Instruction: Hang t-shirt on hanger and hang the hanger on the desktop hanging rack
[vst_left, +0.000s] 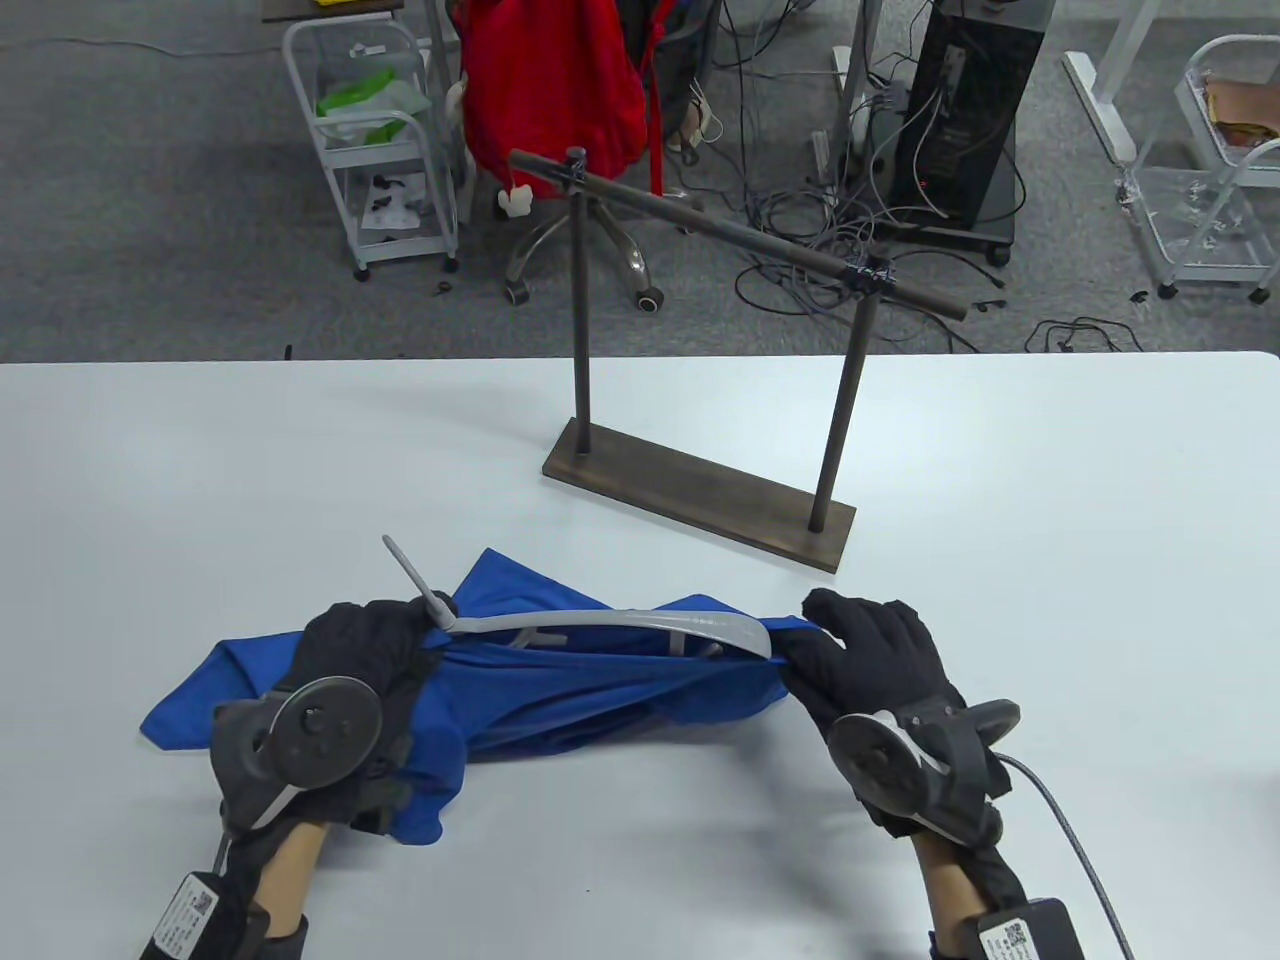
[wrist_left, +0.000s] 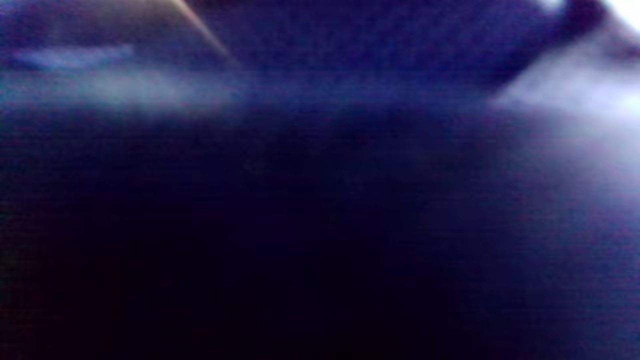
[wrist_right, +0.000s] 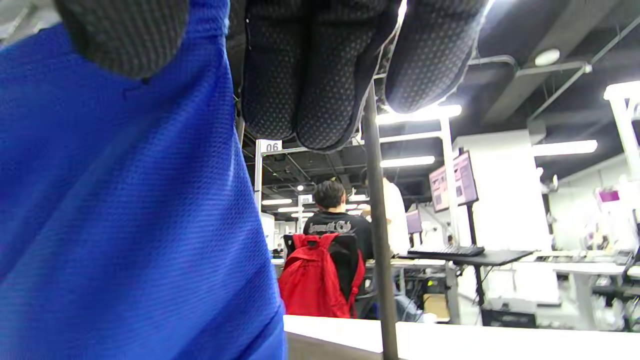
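A blue t-shirt (vst_left: 560, 700) lies bunched on the white table (vst_left: 1050, 560), with a grey hanger (vst_left: 620, 625) lying across its top; the hook (vst_left: 410, 570) points up-left. My left hand (vst_left: 375, 640) grips the hanger's neck and the cloth there. At the hanger's right end my right hand (vst_left: 840, 650) pinches the blue fabric (wrist_right: 125, 210) between thumb and fingers (wrist_right: 310, 75). The dark hanging rack (vst_left: 720, 360) stands behind, its post (wrist_right: 377, 225) close in the right wrist view. Only dark blue blur fills the left wrist view.
The rack's base (vst_left: 700, 495) sits mid-table, just beyond the shirt. Behind the table are a chair with a red backpack (vst_left: 555, 85), white carts (vst_left: 375, 130), a black computer tower (vst_left: 965, 120) and floor cables. A seated person (wrist_right: 335, 220) is in the background.
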